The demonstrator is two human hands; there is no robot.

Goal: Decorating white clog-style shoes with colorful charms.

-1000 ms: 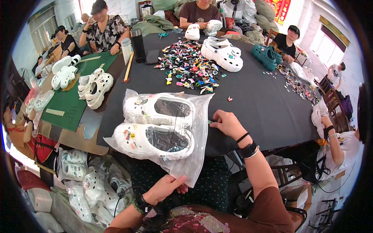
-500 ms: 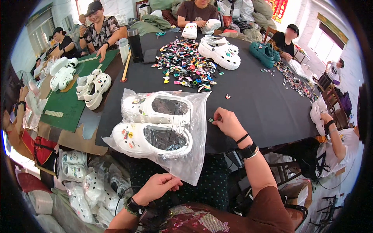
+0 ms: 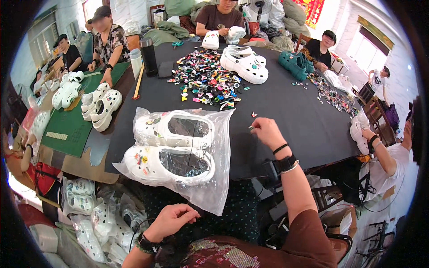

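A clear plastic bag [image 3: 210, 187] holding a pair of white clogs [image 3: 172, 147] with small charms lies on the near edge of the black table [image 3: 290, 107]. My right hand [image 3: 265, 131] rests on the table just right of the bag, fingers pinched on a small charm. My left hand [image 3: 172, 220] hovers low over my lap below the bag, fingers loosely curled, holding nothing. A tiny red charm [image 3: 254, 114] lies just beyond my right hand.
A heap of colourful shoe charms [image 3: 208, 80] covers the table's middle, with white clogs [image 3: 245, 64] and teal clogs [image 3: 296, 63] beyond. More white clogs [image 3: 100, 103] sit on a green mat at left. Several people sit around the table. Bagged clogs [image 3: 89, 214] pile on the floor at left.
My left hand let go of the bag's lower edge and dropped toward my lap. My right hand stayed beside the bag, pinching a small piece.
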